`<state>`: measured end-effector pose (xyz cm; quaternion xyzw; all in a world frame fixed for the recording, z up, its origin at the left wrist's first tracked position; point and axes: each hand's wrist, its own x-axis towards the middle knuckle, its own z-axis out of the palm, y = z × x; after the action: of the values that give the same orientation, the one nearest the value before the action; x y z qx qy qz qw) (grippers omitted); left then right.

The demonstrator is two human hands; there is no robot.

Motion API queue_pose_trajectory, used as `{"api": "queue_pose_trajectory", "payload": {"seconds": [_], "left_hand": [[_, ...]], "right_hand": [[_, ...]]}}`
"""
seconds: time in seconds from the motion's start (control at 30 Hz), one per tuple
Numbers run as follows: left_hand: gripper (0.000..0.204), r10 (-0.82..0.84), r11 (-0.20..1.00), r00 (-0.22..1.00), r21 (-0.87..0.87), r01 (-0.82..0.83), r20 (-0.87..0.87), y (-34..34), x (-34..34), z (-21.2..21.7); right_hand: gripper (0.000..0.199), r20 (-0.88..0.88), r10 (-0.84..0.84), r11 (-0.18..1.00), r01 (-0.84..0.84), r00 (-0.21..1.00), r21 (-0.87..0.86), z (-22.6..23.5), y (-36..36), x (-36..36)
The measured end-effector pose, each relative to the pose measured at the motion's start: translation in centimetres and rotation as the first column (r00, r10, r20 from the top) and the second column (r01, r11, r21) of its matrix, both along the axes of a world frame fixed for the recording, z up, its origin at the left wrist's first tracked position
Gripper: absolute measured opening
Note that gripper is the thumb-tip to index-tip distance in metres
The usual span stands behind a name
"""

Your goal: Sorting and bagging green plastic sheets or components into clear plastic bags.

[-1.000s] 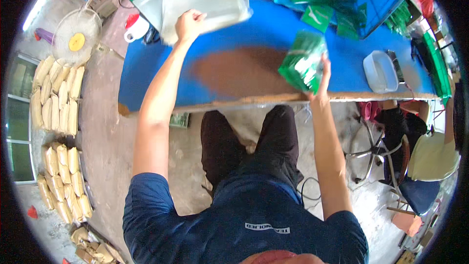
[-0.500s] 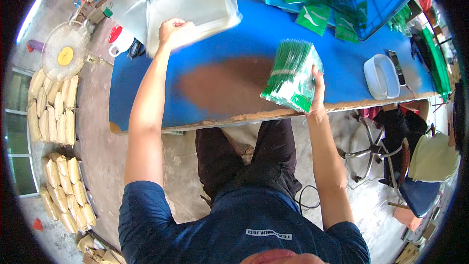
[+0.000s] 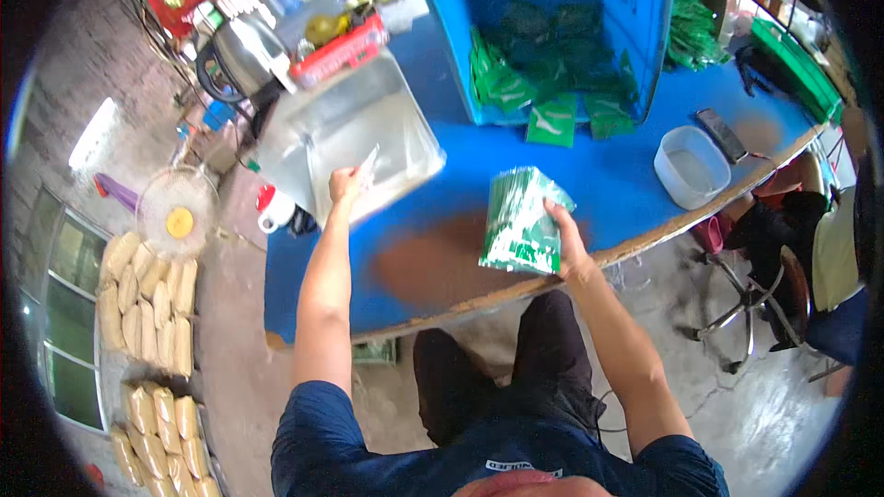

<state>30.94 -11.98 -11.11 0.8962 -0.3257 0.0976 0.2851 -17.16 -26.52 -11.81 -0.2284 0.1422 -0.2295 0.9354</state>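
Note:
My left hand (image 3: pixel 345 186) is closed in a pinch at the near edge of a stack of clear plastic bags (image 3: pixel 391 110). A whitish plastic corner (image 3: pixel 369 162) sticks up from its fingers. My right hand (image 3: pixel 568 239) grips a thick bundle of green-and-clear printed packets (image 3: pixel 520 225), its thumb on the right side and its other fingers mostly hidden. The bundle stands just above the near part of the blue table (image 3: pixel 442 207). Beyond it, a blue crate (image 3: pixel 466 55) on its side holds more green packets, several spilling out at the opening.
A clear plastic tub (image 3: pixel 691 168) and a dark handheld device (image 3: pixel 721 135) are at the table's right. A steel kettle (image 3: pixel 247 53), a red box (image 3: pixel 341 51) and a red-lidded white cup (image 3: pixel 273 210) stand around the bag stack. A fan (image 3: pixel 179 212) is at left.
My view has shifted, showing more of the table's far side. My left hand has come up with a plastic corner in its fingers. My right hand still holds the packet bundle, now turned more upright.

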Motion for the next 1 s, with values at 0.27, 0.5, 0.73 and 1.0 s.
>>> {"api": "queue_pose_trajectory", "payload": {"seconds": [0.27, 0.5, 0.73, 1.0], "left_hand": [[0.036, 0.105, 0.988, 0.906, -0.149, -0.047, 0.410, -5.7, -7.1, 12.4], [0.025, -0.261, 0.935, 0.934, -0.177, 0.308, 0.245, 0.6, -20.0, 16.1], [0.021, -0.419, 0.879, 0.861, -0.366, 0.305, -0.289, 2.3, -24.8, 9.4], [0.018, -0.587, 0.760, 0.729, -0.549, 0.347, -0.353, 0.8, -32.2, 8.1]], "right_hand": [[0.054, -0.029, -0.087, 0.996, 0.086, 0.996, -0.035, -0.1, -0.7, -2.0], [0.046, 0.039, -0.087, 0.996, 0.087, 0.995, 0.009, -0.9, 0.0, -0.5], [0.046, -0.168, -0.335, 0.687, 0.118, 0.927, -0.717, 6.3, 6.6, -3.4], [0.059, -0.210, 0.092, 0.996, -0.089, 0.973, 0.025, 3.5, 4.7, -0.4]]}}
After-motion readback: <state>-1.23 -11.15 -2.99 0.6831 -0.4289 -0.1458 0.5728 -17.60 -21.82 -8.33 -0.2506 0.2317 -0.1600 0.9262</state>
